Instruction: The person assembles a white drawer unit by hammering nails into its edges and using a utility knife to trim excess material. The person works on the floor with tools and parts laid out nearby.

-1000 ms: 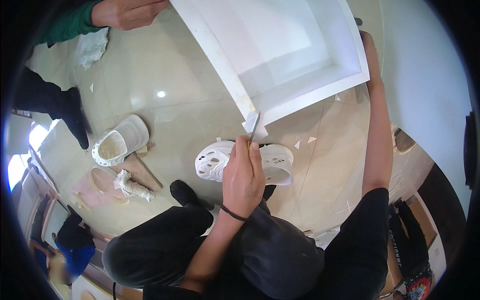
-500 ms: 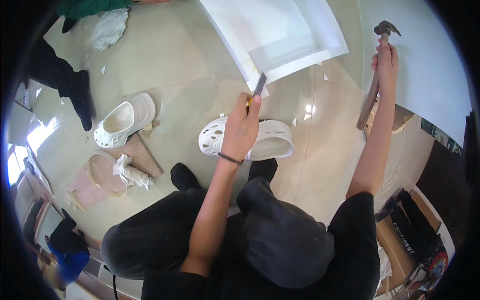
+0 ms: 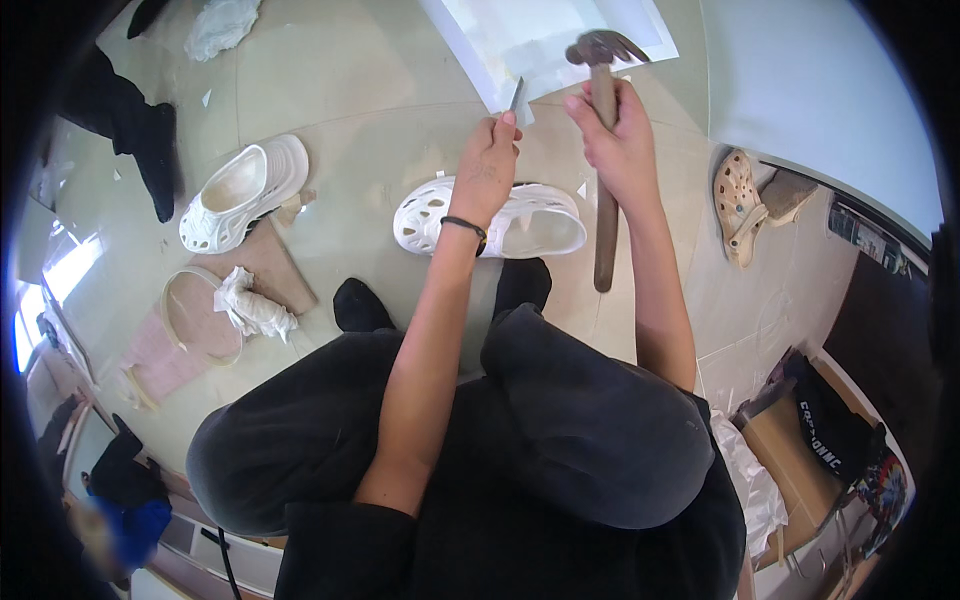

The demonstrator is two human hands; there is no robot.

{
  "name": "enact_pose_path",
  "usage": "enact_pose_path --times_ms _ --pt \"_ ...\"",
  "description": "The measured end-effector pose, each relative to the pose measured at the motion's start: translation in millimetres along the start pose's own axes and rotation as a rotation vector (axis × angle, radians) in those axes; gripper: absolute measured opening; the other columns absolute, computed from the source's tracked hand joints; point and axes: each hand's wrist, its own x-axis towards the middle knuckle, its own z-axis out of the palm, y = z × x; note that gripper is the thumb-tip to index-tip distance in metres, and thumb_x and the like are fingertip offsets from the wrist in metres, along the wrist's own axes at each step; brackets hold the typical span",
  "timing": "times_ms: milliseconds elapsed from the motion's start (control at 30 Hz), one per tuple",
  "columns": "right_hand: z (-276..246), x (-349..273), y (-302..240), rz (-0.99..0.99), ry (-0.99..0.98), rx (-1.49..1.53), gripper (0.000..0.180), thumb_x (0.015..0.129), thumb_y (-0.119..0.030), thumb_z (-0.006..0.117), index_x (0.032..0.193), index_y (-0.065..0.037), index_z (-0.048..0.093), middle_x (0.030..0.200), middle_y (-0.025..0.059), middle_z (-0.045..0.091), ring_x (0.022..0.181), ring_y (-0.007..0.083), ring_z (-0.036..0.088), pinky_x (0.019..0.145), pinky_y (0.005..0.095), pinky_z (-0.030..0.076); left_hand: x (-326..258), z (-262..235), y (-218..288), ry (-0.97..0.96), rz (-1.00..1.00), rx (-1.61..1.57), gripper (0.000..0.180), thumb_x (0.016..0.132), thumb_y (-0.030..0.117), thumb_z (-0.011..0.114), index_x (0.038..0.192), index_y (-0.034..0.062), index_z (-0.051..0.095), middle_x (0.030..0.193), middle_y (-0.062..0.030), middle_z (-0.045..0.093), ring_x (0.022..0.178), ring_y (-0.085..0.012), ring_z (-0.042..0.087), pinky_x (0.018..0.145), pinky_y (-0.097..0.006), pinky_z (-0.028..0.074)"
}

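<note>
Partly cropped white panel (image 3: pixel 540 30), chisel (image 3: pixel 516 96) tip hidden — hammer (image 3: pixel 603 150) raised

A thin grey chisel (image 3: pixel 516 95) stands almost upright against the white frame (image 3: pixel 480 50). The brown-handled hammer (image 3: pixel 604 180) is raised beside it, metal head uppermost.

Right hand (image 3: pixel 622 135): a second ago on the far edge of the white panel (image 3: pixel 545 35); now clenched round the hammer (image 3: pixel 603 150), swung in from far right to beside the left hand (image 3: pixel 487 165). Chisel (image 3: pixel 516 96): blade tip back against the panel's corner. Panel: farther from the person than before.
</note>
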Motion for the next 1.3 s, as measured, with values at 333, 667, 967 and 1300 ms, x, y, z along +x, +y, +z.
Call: enact_pose_path --times_ms 333,667,967,1300 --pt "33.6 26.8 -5.8 0.003 -0.076 0.006 0.061 0.077 -0.036 0.084 0.113 0.003 0.055 0.088 0.005 0.066 0.062 0.0078 0.056 0.052 0.0228 0.044 -3.8 -10.6 7.8 -0.033 -0.033 -0.137 0.048 0.1 0.045 0.052 0.1 -0.0014 0.062 0.07 0.002 0.045 0.052 -0.0052 0.039 0.044 -0.022 0.029" --pt "44.4 34.6 9.3 -0.044 -0.036 -0.067 0.031 0.081 -0.016 0.079 0.096 0.003 0.059 0.077 0.0076 0.063 0.07 0.015 0.06 0.066 0.0302 0.05 -6.6 -16.1 8.7 -0.084 -0.123 -0.263 0.038 0.1 0.034 0.05 0.104 -0.0023 0.062 0.072 0.0008 0.047 0.054 -0.0072 0.041 0.048 -0.025 0.033" --pt "40.8 35.7 6.4 0.072 -0.129 0.038 0.061 0.077 -0.035 0.086 0.114 0.003 0.057 0.071 -0.0012 0.055 0.054 0.005 0.044 0.049 0.0225 0.038 -23.9 -27.1 2.2 -0.102 -0.026 -0.107 0.04 0.102 0.039 0.048 0.108 0.0023 0.065 0.073 -0.0007 0.05 0.059 -0.0083 0.044 0.052 -0.024 0.037" --pt "43.8 40.8 14.0 0.014 -0.123 0.058 0.032 0.082 -0.016 0.079 0.097 0.0 0.056 0.067 0.0031 0.058 0.049 0.0097 0.052 0.043 0.0253 0.041 -17.7 -10.1 -8.2 0.11 0.159 0.151 0.046 0.101 0.042 0.046 0.107 0.0001 0.064 0.072 -0.0078 0.053 0.068 -0.0185 0.051 0.068 -0.034 0.043"
